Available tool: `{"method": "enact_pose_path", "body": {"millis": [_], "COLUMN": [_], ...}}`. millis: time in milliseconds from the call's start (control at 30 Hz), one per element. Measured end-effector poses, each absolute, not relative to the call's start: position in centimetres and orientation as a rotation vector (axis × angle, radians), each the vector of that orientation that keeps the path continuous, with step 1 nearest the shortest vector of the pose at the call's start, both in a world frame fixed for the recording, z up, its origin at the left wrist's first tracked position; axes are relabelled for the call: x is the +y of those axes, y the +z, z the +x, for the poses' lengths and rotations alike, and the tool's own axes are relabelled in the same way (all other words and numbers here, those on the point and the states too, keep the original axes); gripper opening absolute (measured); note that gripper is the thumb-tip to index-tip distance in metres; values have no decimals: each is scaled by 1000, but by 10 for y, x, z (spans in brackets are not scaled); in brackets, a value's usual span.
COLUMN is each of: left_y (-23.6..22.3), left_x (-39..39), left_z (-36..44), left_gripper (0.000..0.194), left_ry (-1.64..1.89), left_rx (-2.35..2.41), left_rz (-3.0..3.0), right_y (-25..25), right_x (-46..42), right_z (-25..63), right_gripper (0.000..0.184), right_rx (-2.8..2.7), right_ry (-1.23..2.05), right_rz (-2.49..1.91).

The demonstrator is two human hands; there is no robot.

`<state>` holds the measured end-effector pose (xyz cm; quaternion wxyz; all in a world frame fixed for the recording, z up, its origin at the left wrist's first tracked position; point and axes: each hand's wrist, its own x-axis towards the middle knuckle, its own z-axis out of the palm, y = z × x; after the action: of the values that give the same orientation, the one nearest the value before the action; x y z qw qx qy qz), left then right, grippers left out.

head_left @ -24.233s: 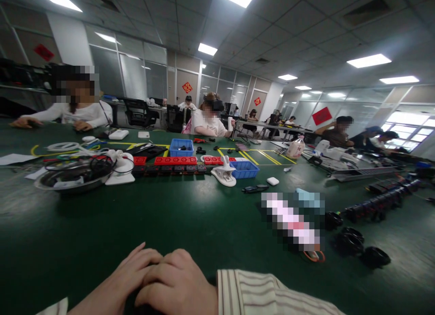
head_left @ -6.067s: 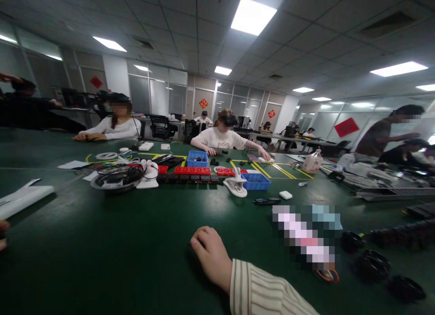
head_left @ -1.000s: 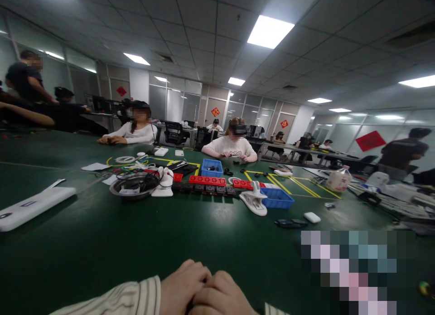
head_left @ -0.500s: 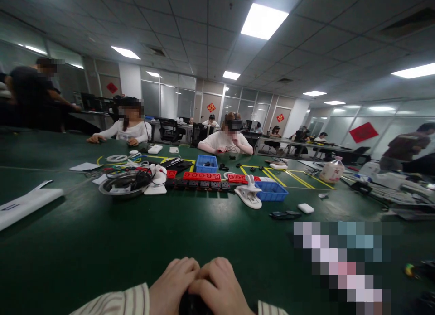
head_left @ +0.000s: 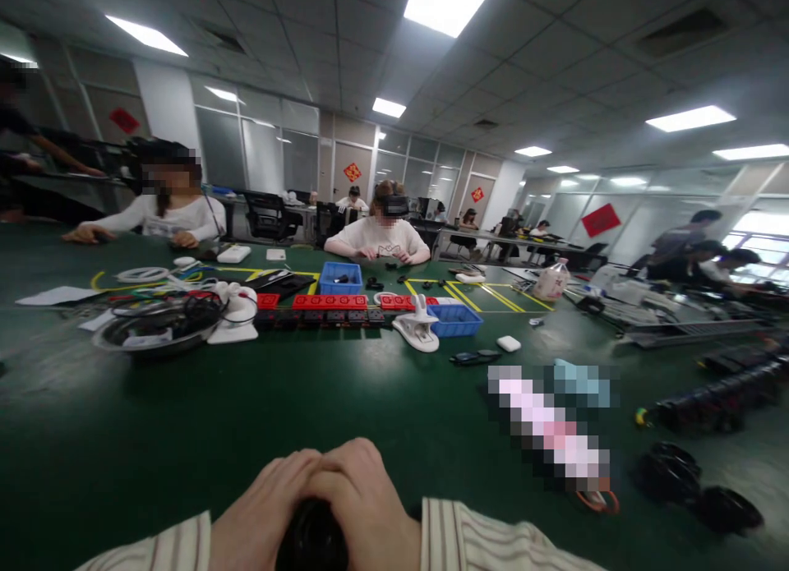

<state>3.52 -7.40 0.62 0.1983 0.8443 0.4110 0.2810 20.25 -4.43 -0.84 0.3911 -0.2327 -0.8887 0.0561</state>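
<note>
Green desk (head_left: 370, 402) stretched beyond your left hand (head_left: 262, 513) and right hand (head_left: 373, 505)

A metal bowl (head_left: 117, 347) sat on the desk's left side; a blue bin (head_left: 340, 285) stood nearer the far edge. Your hands met, fingers curled narrowly around a black object (head_left: 313, 538), which they held between them, toward the near edge.

Head-worn, facing forward and down across the table (head_left: 185, 423) — hands (head_left: 376, 505) close, far wall (head_left: 274, 148) perhaps blurred.
</note>
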Motion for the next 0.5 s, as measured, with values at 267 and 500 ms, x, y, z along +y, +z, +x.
{"method": "enact_pose_path", "body": {"millis": [267, 500], "left_y": [24, 21], "left_x": [-70, -68], "left_z": [42, 37], "left_gripper": [29, 45], "left_ry": [573, 631], "left_rx": [1130, 1078], "left_rz": [2411, 2299], "right_y": [18, 8], "right_x": [-52, -42], "right_z": [209, 206], "right_gripper": [27, 31], "right_rx": [-2381, -2348], "right_ry": [191, 83], "right_rz": [-493, -63]}}
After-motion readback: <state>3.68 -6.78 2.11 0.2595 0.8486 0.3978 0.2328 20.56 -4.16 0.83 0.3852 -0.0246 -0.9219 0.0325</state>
